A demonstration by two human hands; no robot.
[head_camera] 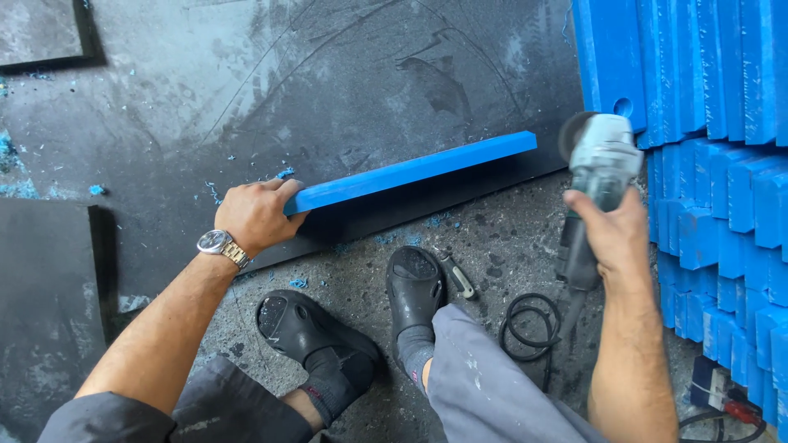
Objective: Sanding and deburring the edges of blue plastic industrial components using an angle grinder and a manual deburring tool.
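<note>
A: What's at the far left?

B: A dark, scuffed rubber mat (328, 90) over the floor, dusted with blue shavings (16, 184). Thicker black foam slabs (45, 287) lie at its edge, well left of the fingers.

A: And the left hand?

B: The left hand (254, 215), with a metal wristwatch (220, 244) at the wrist, grips the near end of a long, flat blue plastic board (410, 171). Its fingers are curled and pressed together over the board's end, thumb underneath out of sight. The board runs up and to the right from those fingers, smooth-faced and straight-edged, its far end just short of the grinder.

A: Below the board?

B: Rough, speckled concrete floor (501, 238). Two black rubber clogs (414, 279) sit below the left fingers and the board's middle, with a small metal wrench (456, 275) just right of one and a coiled black cable (529, 324) beside it.

A: The right hand?

B: The right hand (611, 234) is wrapped shut around the dark body of an angle grinder (599, 164), fingers closed tight on it. Its grey metal head and disc sit above the fingers, clear of the board.

A: Far right?

B: Stacks of blue plastic blocks (722, 123), chunky and square-cut, right of those fingers.
</note>
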